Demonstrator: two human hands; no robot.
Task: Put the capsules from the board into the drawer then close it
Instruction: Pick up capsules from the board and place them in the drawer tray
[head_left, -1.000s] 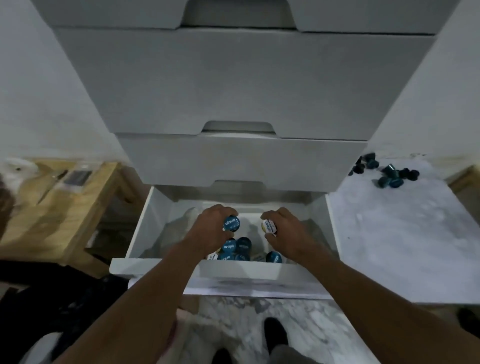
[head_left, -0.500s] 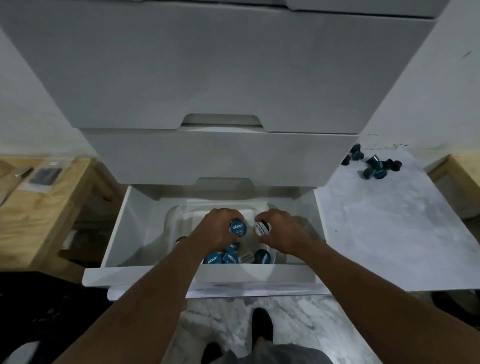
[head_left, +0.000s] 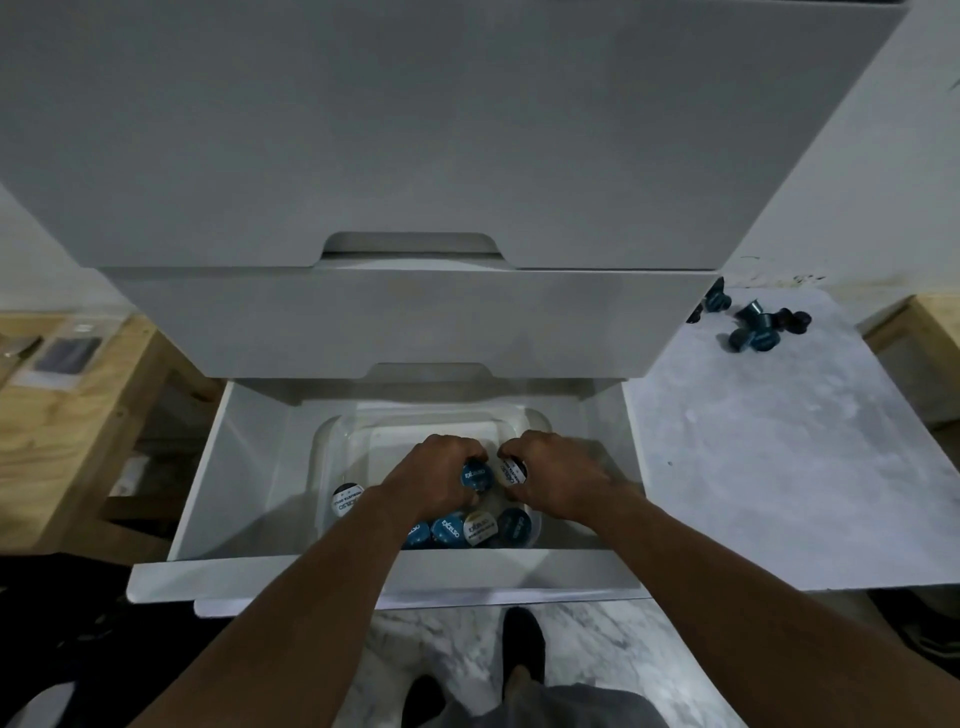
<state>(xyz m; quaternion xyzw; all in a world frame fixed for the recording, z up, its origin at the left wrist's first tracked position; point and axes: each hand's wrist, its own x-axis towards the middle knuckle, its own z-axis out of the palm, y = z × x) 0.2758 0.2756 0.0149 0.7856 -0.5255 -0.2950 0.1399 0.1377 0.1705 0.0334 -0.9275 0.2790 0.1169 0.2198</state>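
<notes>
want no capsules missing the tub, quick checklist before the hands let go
1. Left hand grips a blue-lidded capsule above the clear tub: ok.
2. Right hand grips a pale-lidded capsule above the same tub: ok.
3. Drawer pulled out enough to reach in: ok.
4. Free space in the tub's far half: ok.
5. Held capsules touching the tub floor: cannot tell.
6. Board emptied, so the drawer can close: not ok, loose capsules lie at its far corner.
</notes>
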